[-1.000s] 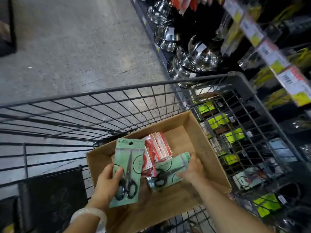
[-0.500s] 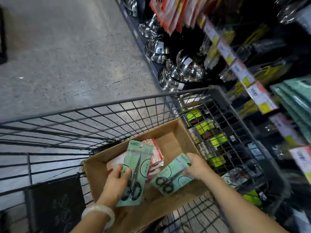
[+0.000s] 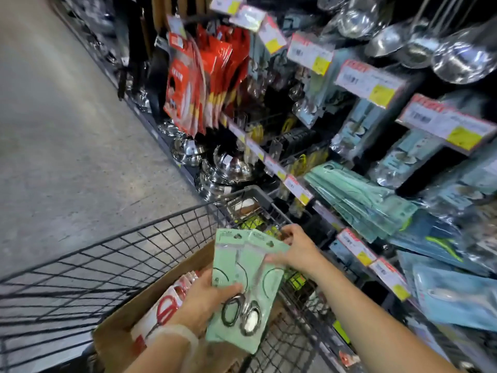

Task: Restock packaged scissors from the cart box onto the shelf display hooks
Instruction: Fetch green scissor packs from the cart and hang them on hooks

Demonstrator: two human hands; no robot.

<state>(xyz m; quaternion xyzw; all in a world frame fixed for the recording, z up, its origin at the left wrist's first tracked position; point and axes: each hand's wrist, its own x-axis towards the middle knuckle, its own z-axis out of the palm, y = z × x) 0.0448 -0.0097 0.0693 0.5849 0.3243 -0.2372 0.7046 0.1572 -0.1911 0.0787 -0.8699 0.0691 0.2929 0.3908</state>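
A tall shelf display (image 3: 336, 130) fills the right side, packed with hanging goods and fronted by rows of white and yellow price tags (image 3: 373, 84). Steel ladles (image 3: 419, 44) hang at the top right, red packets (image 3: 204, 76) hang farther along the aisle, and steel bowls (image 3: 223, 168) are stacked low near the grey floor (image 3: 67, 157). Partway down the display, a thick row of mint-green carded packs (image 3: 357, 197) already hangs on a hook, fanned out towards the aisle.

Below stands a black wire cart (image 3: 107, 265), and in it an open cardboard box (image 3: 129, 313) holding red-and-white scissor packs (image 3: 166, 305).

Above the box, just beside the cart's shelf-side wall, both hands hold the packaged scissors (image 3: 242, 289). There appear to be two mint-green cards, overlapped and slightly fanned, each with a hang hole cut at the top and thin dark curved lines printed on the face. One pair of scissors shows clearly: slim bright blades pointing up the card and two oval finger loops at the bottom, dark-rimmed with a pale glare. The print is too blurred to read.

The left hand (image 3: 207, 297), a pale bangle (image 3: 177, 335) on its wrist, grips the lower part of the cards, thumb curled over the front beside the loops. The right hand (image 3: 298, 251) pinches the upper right edge of the front card, fingers bent round it.
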